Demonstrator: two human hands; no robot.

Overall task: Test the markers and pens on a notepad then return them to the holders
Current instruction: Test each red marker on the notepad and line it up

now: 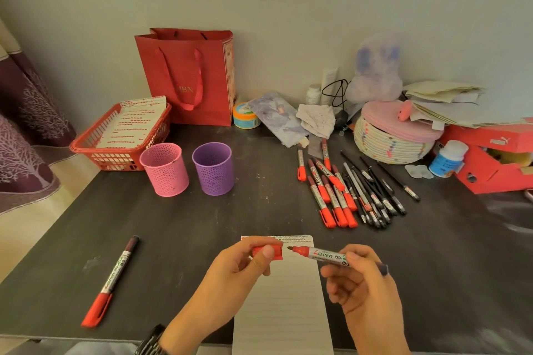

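Notepad (281, 311): lay flat on surface (202, 239), lower centre, beneath both hands.
Left hand (239, 271): fingers pinched red cap (278, 252).
Right hand (360, 291): fingers gripped uncapped marker (326, 256), tip facing cap.
Holders: pink holder (165, 169), purple holder (213, 168) stood centre-left, beyond.

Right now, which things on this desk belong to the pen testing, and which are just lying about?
Job: uncapped marker, its cap, notepad, pink holder, purple holder, marker pile, pen pile, lone marker.
Lying about: red bag, red basket, woven basket, shoebox, white bottle.
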